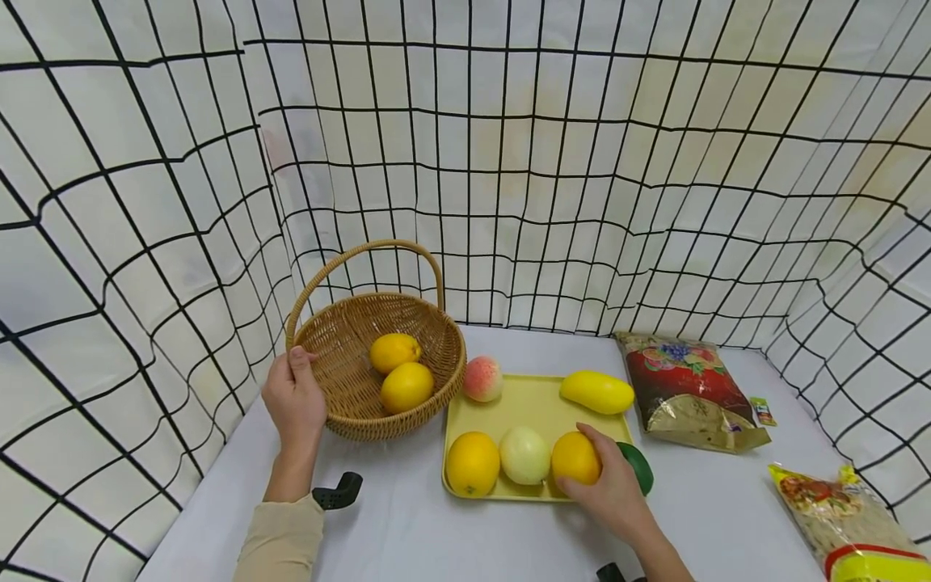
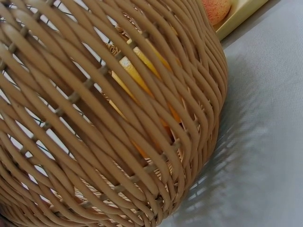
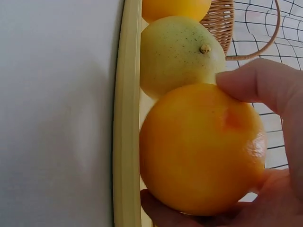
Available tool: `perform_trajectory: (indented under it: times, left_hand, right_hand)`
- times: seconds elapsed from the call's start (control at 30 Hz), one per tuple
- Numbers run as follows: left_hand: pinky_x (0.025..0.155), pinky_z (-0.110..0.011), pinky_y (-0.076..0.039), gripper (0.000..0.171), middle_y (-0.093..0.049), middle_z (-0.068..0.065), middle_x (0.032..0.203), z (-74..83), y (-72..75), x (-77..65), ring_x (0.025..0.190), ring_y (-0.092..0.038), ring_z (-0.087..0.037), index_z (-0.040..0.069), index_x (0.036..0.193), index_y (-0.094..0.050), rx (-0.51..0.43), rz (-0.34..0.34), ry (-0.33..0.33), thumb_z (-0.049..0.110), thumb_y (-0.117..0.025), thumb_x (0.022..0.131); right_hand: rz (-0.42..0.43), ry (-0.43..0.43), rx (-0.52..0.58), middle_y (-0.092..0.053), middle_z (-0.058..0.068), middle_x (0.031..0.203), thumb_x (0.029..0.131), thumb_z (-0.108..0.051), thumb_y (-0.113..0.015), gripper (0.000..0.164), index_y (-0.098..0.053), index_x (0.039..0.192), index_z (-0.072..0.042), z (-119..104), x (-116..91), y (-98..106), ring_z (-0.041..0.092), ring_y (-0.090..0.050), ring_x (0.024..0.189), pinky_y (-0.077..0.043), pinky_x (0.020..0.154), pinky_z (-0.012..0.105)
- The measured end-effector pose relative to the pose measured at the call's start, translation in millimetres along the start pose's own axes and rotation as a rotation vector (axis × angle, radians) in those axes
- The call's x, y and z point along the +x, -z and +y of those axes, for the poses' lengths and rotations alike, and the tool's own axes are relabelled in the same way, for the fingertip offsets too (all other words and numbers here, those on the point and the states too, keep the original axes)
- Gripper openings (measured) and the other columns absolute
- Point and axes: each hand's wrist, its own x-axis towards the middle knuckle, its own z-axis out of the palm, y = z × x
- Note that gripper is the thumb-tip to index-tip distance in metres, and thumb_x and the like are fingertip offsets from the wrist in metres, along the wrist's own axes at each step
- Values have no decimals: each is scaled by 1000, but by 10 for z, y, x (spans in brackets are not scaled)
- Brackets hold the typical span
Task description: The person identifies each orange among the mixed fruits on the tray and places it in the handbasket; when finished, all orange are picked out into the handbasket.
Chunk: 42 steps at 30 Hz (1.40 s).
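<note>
A white tabletop [image 1: 414,533] is enclosed at the back and both sides by pale walls [image 1: 575,190] crossed with black grid lines. On the right lies a red bag [image 1: 684,392] printed with fruit, a small colourful packet [image 1: 763,411] just beside it. Nearer, at the right edge, lies a partly cut-off clear-and-yellow food bag [image 1: 844,517].

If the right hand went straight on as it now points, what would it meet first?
Probably the pale green fruit, just left of the orange the right hand holds; whether the two fruits touch is unclear.
</note>
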Motion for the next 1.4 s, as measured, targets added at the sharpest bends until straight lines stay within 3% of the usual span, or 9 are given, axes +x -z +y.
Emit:
perform_trajectory:
  times: [0.27,0.5,0.67,0.83,1.07,1.4]
  left_hand:
    - [66,-35,-29,48,-58,-25,83,35,-22,17,66,-38,-1,-9,90,-64,-20,-6,2,30,-41,106]
    - [62,-33,-27,49,-52,-14,73,39,-44,18,61,-34,-5,-9,90,-64,-13,-1,-9,31,-40,106]
    - [60,-32,-26,49,-47,-5,69,44,-52,17,59,-33,-8,-9,90,-65,-6,5,-10,31,-41,106]
    - [60,-31,-26,49,-46,-6,69,46,-54,12,58,-32,-8,-9,90,-65,-3,1,-16,31,-40,106]
    - [62,-34,-27,51,-54,-20,76,30,-34,0,61,-34,-5,-9,91,-64,4,6,-7,33,-39,106]
    - [63,-35,-28,51,-57,-23,79,14,-3,-5,62,-34,-3,-9,91,-64,-4,4,-1,32,-39,106]
  right_hand:
    - [139,-2,123,-56,10,132,79,-22,-79,71,-46,142,-19,-14,0,12,26,-55,100,-45,82,40]
    - [222,94,267,-59,10,126,83,-13,-76,65,-48,141,-18,-55,-31,3,21,-53,97,-46,79,32]
    - [219,184,333,-58,7,128,83,-8,-76,65,-48,142,-16,-102,-8,-62,17,-54,98,-49,80,26]
    - [209,227,362,-53,0,131,81,-7,-78,68,-47,141,-15,-167,21,-111,16,-53,102,-49,83,26]
    - [236,228,378,-45,1,138,81,-8,-79,72,-44,143,-18,-279,90,-106,17,-48,107,-49,84,27]
    - [220,226,577,-47,2,139,83,-7,-78,70,-43,143,-16,-506,188,-115,25,-53,108,-52,83,23]
